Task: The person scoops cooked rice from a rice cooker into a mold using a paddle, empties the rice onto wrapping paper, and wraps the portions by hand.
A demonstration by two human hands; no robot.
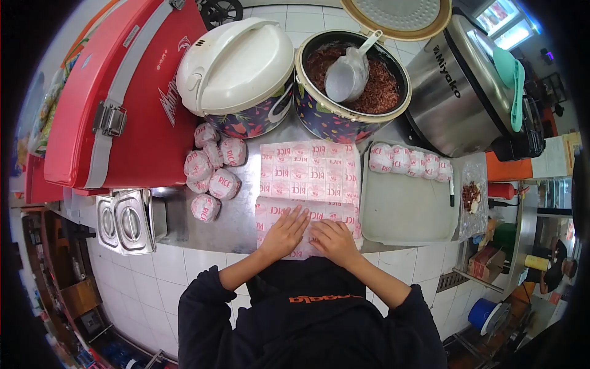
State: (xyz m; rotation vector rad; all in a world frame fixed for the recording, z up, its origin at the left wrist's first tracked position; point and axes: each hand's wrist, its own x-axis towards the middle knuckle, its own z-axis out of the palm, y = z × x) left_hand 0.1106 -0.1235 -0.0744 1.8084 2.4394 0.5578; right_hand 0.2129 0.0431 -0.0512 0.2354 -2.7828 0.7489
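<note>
My left hand (pixel 286 234) lies flat with fingers stretched out on the RICE-printed wrapping paper (pixel 307 169). Beside it, my right hand (pixel 334 242) also rests on the paper, fingers extended, holding nothing. The paper lies on the steel table, and a fold or sheet edge crosses it just beyond my fingertips. Several wrapped rice balls (pixel 224 184) are grouped left of the paper. To the right, a shallow tray (pixel 405 212) holds a row of wrapped rice portions (pixel 410 163) along its far side and a black marker (pixel 452 195) at its right edge.
An open rice cooker (pixel 326 117) with reddish-brown rice and a white scoop (pixel 347 77) stands beyond the paper. Around it are a closed cooker (pixel 239 67), a steel Miyako cooker (pixel 445 80), a red cooler box (pixel 138 92) and lidded steel containers (pixel 126 221).
</note>
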